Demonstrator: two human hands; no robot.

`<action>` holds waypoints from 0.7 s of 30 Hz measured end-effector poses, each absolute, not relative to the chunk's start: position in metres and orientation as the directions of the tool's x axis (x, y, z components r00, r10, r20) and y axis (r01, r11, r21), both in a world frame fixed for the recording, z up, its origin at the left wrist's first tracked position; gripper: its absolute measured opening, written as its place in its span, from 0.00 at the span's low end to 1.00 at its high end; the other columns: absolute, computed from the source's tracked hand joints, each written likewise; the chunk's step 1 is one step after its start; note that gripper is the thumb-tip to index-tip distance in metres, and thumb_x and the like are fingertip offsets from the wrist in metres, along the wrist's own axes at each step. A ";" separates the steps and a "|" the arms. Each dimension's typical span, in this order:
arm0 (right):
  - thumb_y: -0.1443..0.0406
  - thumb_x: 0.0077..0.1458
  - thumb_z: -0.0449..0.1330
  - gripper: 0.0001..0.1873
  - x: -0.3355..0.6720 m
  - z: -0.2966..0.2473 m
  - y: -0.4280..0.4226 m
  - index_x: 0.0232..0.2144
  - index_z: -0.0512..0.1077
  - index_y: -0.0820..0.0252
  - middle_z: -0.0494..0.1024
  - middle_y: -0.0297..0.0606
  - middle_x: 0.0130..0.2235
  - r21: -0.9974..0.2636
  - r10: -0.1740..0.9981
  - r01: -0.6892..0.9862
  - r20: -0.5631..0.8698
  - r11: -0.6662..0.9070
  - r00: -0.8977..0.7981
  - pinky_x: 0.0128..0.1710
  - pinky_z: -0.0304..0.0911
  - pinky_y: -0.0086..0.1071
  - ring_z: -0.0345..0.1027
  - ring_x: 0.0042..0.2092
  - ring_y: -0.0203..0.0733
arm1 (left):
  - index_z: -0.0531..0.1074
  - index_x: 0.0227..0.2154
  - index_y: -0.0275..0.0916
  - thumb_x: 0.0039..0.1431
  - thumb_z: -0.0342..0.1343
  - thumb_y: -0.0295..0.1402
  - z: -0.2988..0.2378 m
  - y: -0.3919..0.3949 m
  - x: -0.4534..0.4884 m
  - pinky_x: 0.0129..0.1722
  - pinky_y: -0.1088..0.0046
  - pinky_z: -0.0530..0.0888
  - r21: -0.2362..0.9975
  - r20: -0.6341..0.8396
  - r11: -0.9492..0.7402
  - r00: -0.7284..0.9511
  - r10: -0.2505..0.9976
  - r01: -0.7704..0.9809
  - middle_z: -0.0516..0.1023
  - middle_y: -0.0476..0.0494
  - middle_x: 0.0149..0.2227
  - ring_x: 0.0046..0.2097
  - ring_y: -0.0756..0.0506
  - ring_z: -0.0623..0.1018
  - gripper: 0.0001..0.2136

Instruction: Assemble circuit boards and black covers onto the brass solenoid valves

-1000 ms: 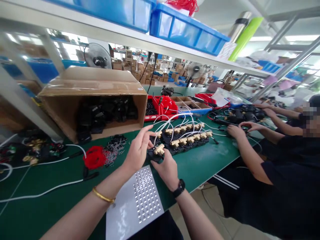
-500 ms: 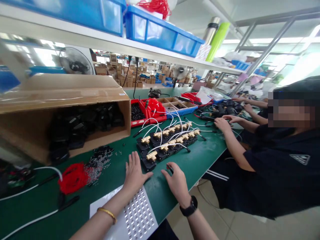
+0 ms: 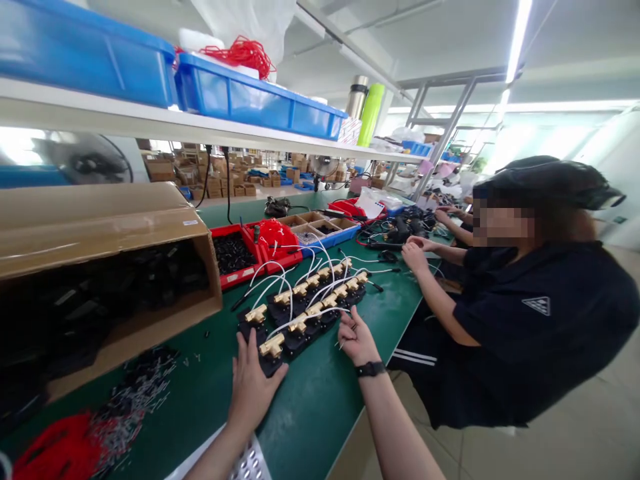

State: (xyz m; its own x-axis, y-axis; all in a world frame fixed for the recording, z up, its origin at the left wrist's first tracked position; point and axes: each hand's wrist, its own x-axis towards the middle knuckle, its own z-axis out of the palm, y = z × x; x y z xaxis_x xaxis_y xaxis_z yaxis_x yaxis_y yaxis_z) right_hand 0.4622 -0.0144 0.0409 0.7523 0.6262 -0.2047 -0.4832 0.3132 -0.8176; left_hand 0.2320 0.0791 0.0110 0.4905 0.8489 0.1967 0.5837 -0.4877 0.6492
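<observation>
Two rows of black units (image 3: 287, 340) carrying brass tee fittings (image 3: 273, 345) and white cables (image 3: 331, 257) stand on the green bench. My left hand (image 3: 251, 381) is against the nearest unit, fingers stretched along its left side and thumb apart at its near corner. To the right of the rows, my right hand (image 3: 359, 339) is closed, with a white cable (image 3: 330, 311) running into its fingertips. The cable's end is hidden in the fingers. Something thin pokes out below them, too small to name.
An open carton (image 3: 213, 267) of black parts stands left. Loose pins (image 3: 145, 393) and a red bundle (image 3: 60, 447) lie near it. Red bins (image 3: 237, 277) and a divided blue tray (image 3: 345, 235) sit behind. A co-worker (image 3: 525, 333) sits right; a shelf (image 3: 215, 127) hangs above.
My left hand has moved forward from the perforated sheet to the nearest unit. My right hand has reached forward to a cable end and closed on it. The view has swung right.
</observation>
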 end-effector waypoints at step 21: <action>0.45 0.58 0.27 0.37 0.536 0.087 -0.023 0.20 0.65 0.59 0.61 0.30 0.12 -0.838 0.462 -0.333 -0.111 0.433 0.880 0.21 0.63 0.30 0.54 0.14 0.33 | 0.33 0.61 0.33 0.53 0.51 0.46 0.018 0.065 0.256 0.59 0.49 0.52 0.733 0.182 -0.358 0.339 0.923 0.578 0.33 0.22 0.64 0.64 0.30 0.43 0.42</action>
State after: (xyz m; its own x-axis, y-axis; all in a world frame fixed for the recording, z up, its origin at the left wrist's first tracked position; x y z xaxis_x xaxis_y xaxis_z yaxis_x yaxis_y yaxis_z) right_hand 0.5362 -0.0233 0.0869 0.8797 0.4625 -0.1109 -0.3332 0.4330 -0.8375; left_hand 0.2557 0.0650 0.0183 0.3394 0.9228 0.1823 0.5784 -0.3576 0.7332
